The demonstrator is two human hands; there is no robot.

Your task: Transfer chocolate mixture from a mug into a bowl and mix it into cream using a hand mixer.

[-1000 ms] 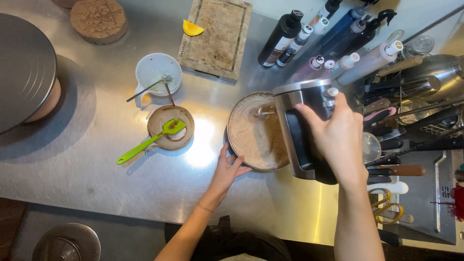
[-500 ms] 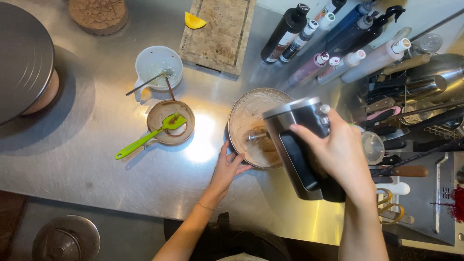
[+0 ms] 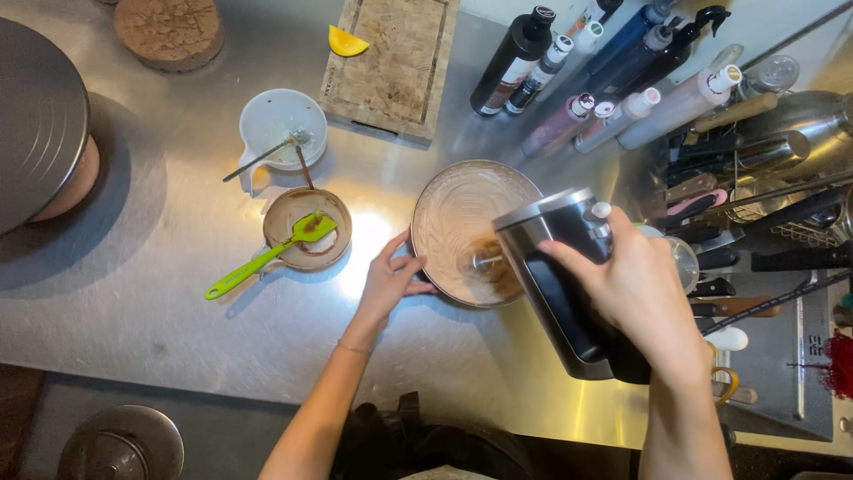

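Two hands are seen at work: a hand mixer (image 3: 569,280) is gripped by the right hand (image 3: 644,298) over a mixing bowl (image 3: 462,222) of batter, steadied on the steel tabletop (image 3: 160,293) by the left hand (image 3: 389,280), fingers curled against its rim.

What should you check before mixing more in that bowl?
1. Left hand steadies the mixing bowl at its rim: ok.
2. Right hand grips the hand mixer: ok.
3. Beaters are down in the batter: ok.
4. Fingers are apart from the beaters: ok.
5. Mixer's cord is out of the way: cannot tell.
6. Green spatula rests in the small bowl, apart from the mixing bowl: ok.
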